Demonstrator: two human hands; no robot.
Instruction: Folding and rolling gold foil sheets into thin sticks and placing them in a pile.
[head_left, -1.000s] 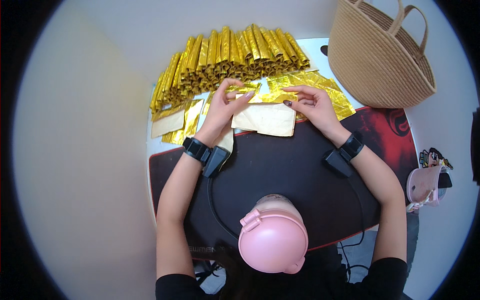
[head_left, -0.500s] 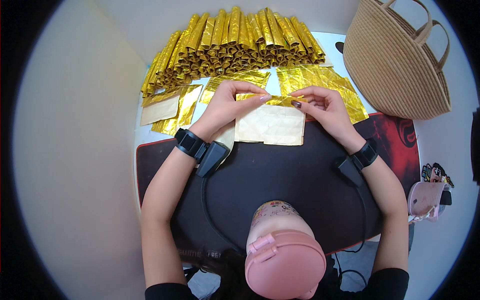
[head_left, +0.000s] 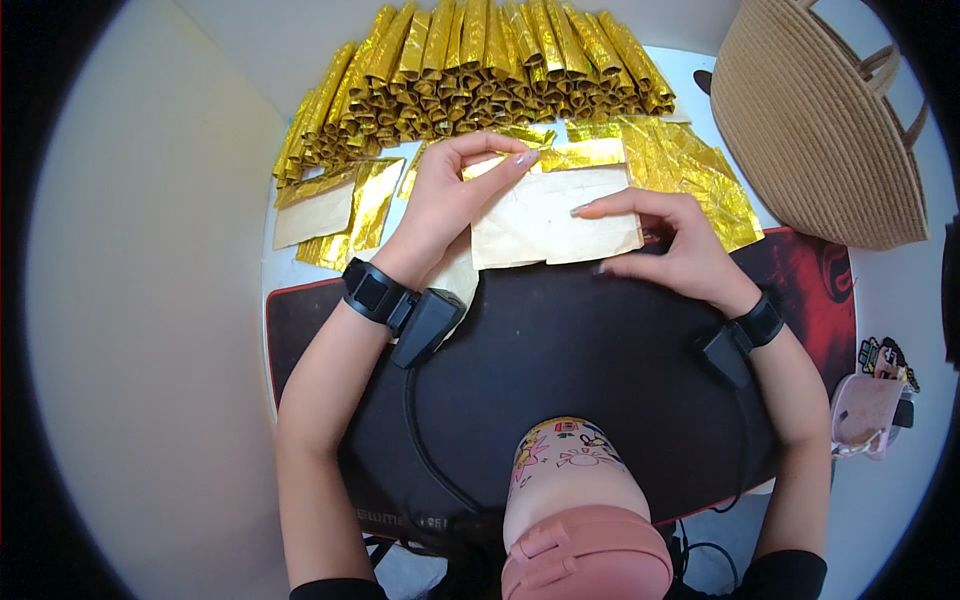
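A cream-backed gold foil paper sheet (head_left: 550, 222) is held up over the dark mat, its far edge turned over into a gold strip. My left hand (head_left: 462, 195) pinches that strip at its left part, thumb against index finger. My right hand (head_left: 680, 240) is at the sheet's right side, thumb and index finger spread apart. Its index fingertip lies over the cream face, and the thumb is by the near edge; its other fingers are partly hidden. Under my left wrist lies another cream sheet (head_left: 462, 285), mostly covered.
Rolled gold paper tubes (head_left: 480, 75) are piled at the back. Flat gold sheets (head_left: 690, 180) lie right of centre, others (head_left: 372, 205) at left. A woven basket (head_left: 815, 130) stands back right. A pink-lidded cup (head_left: 585, 555) is close in front of me. Cables run from black wrist devices (head_left: 428, 325).
My right hand has let go of the folded far edge and moved down to the sheet's near right side, its fingers spreading. My left hand keeps its pinch. The view has shifted slightly.
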